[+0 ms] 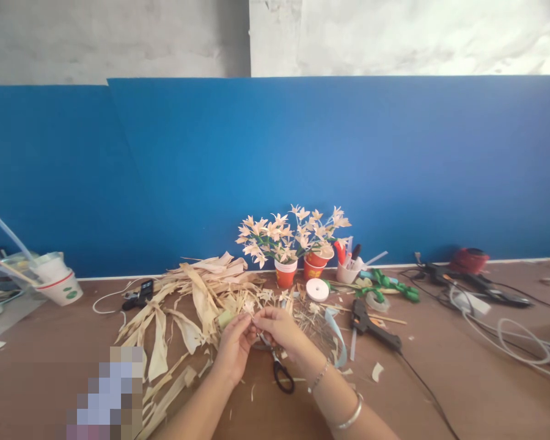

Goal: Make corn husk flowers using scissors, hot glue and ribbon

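Observation:
My left hand (237,343) and my right hand (277,327) meet at the middle of the table, fingertips pinched together around a small pale flower (249,307). The flower's petals show above the left fingertips; the part between the fingers is too small to make out. Beneath the hands lie black-handled scissors (283,374), partly hidden. Dry pale husks (204,299) spread to the left of my hands. Behind them, pale flowers with green stems (275,231) stand in a red and white paper cup (285,275).
To the right lie a black glue gun (371,327), a white tape roll (317,289), green ribbon pieces (394,286) and tangled cables (504,336). A white cup (64,290) stands at the left. A blue panel (165,171) rises behind the table (394,391).

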`<state>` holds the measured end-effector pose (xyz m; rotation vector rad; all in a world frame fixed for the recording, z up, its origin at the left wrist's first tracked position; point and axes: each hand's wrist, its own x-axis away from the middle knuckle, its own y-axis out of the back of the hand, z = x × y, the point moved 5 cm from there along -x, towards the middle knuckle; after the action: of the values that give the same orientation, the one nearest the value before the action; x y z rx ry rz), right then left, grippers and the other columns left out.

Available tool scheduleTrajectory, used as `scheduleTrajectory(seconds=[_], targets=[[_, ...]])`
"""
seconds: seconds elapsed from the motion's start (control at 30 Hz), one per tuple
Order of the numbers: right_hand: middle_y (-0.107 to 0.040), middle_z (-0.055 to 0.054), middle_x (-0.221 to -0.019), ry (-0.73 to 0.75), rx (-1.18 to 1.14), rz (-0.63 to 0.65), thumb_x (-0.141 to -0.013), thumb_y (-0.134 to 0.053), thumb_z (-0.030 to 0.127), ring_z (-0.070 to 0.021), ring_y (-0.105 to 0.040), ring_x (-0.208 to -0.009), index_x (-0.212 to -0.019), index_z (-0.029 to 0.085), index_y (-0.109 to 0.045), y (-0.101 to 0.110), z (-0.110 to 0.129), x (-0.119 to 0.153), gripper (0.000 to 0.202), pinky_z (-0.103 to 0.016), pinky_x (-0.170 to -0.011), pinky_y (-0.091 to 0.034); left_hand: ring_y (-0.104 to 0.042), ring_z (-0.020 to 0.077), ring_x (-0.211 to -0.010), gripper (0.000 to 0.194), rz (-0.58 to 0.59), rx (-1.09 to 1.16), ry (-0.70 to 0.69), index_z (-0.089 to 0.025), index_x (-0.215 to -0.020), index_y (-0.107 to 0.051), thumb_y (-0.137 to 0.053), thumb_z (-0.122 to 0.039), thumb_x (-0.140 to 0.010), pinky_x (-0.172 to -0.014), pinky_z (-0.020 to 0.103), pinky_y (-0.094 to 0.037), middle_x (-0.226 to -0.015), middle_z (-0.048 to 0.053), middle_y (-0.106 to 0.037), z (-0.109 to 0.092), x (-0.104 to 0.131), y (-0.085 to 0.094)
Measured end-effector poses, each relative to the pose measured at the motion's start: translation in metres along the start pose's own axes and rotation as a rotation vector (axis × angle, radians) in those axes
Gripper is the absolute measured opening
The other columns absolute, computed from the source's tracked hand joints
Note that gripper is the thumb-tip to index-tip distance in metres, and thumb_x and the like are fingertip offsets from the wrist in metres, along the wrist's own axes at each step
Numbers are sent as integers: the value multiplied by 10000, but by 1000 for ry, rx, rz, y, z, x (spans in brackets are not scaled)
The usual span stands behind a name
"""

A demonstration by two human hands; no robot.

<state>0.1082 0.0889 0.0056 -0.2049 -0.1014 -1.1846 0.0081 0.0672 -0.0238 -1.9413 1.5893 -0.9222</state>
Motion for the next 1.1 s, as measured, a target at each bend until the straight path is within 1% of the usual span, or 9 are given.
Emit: scheduleTrajectory(seconds=[0.17,0.27,0.53,0.83,0.93,1.1], targets=[[-555,41,-527,-12,-4,-26,-659,-640,341,-26,-344,-351,-638,150,-541,0,0,1,216,-169,-333,-199,-537,53,-526,142,29,-38,-41,-109,-672,-635,-746,-163,-604,-496,139,-458,-601,-18,-607,-2,1,-3],[-522,54,-480,-18,1,-18,-665,-632,317,-30,-339,-344,-623,156,-532,0,0,1,194,-168,-331,-204,-528,55,-520,151,27,-60,-59,-110,-674,-635,-748,-181,-603,-495,146,-446,-587,-21,-600,-2,0,-2],[-490,62,-445,-15,21,-23,-672,-606,276,-31,-347,-342,-623,152,-524,0,-1,0,157,-163,-334,-204,-521,69,-523,180,19,-121,-92,-115,-682,-625,-747,-212,-591,-510,174,-426,-584,-16,-601,-1,-3,2],[-515,53,-462,13,15,-39,-668,-574,247,-29,-341,-340,-613,151,-519,-1,-2,0,123,-162,-335,-209,-496,83,-501,200,8,-213,-149,-123,-654,-592,-723,-265,-603,-490,193,-389,-542,-20,-575,-1,-4,3],[-520,53,-466,9,15,-53,-670,-592,268,-31,-338,-340,-616,154,-516,-2,-3,-1,147,-167,-339,-210,-500,93,-505,208,18,-240,-158,-123,-647,-584,-713,-282,-612,-494,205,-389,-538,-19,-564,1,-6,4],[-484,66,-425,-33,32,-67,-663,-635,320,-36,-329,-338,-613,157,-513,-1,-4,-1,210,-175,-354,-207,-480,83,-504,189,18,-268,-178,-133,-636,-569,-695,-274,-635,-495,193,-380,-535,-32,-548,0,-7,5]])
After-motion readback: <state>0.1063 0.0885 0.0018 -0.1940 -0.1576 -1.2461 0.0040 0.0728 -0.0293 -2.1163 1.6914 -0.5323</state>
